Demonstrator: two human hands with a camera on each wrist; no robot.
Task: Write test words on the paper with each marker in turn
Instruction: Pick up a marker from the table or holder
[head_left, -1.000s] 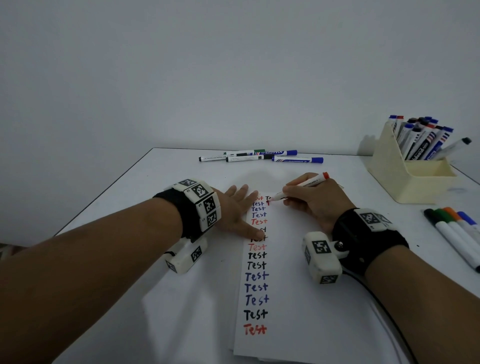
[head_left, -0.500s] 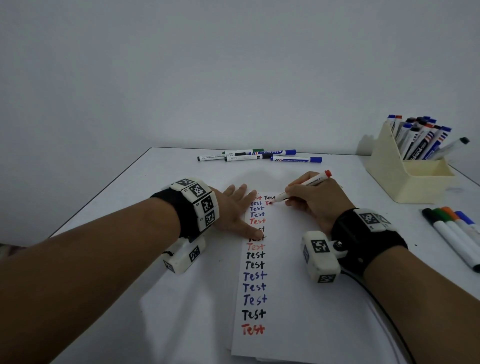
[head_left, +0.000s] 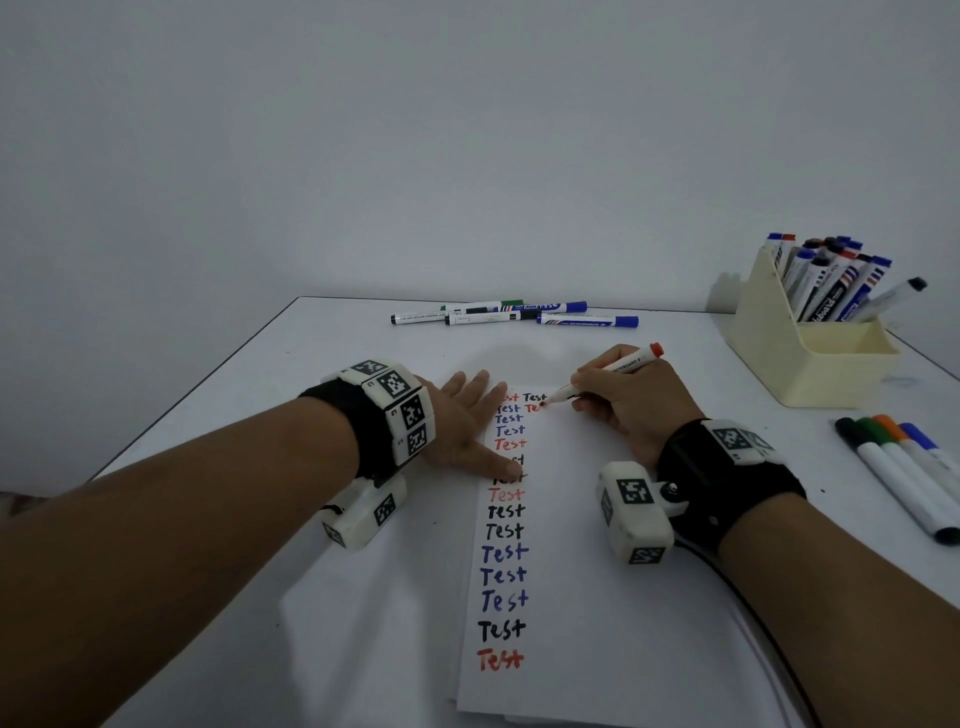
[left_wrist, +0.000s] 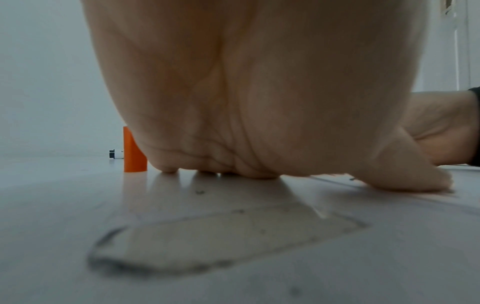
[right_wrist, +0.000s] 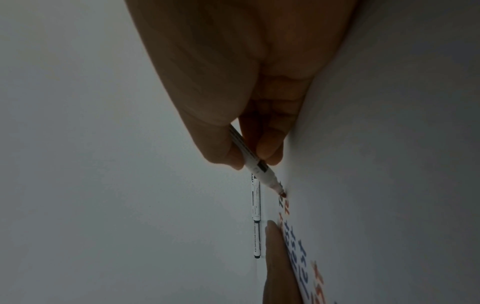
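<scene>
Red marker (head_left: 609, 372) — pinched in right hand (head_left: 631, 401)

The head view looks forward and down over both forearms at the bench (head_left: 332, 338), taking in the whole paper (head_left: 597, 597). The left wrist view sits almost on the bench surface, close behind the flat left hand (left_wrist: 259, 92). The right wrist view looks along the right hand (right_wrist: 246, 82), seemingly rolled sideways. All three share the paper's top edge.
</scene>
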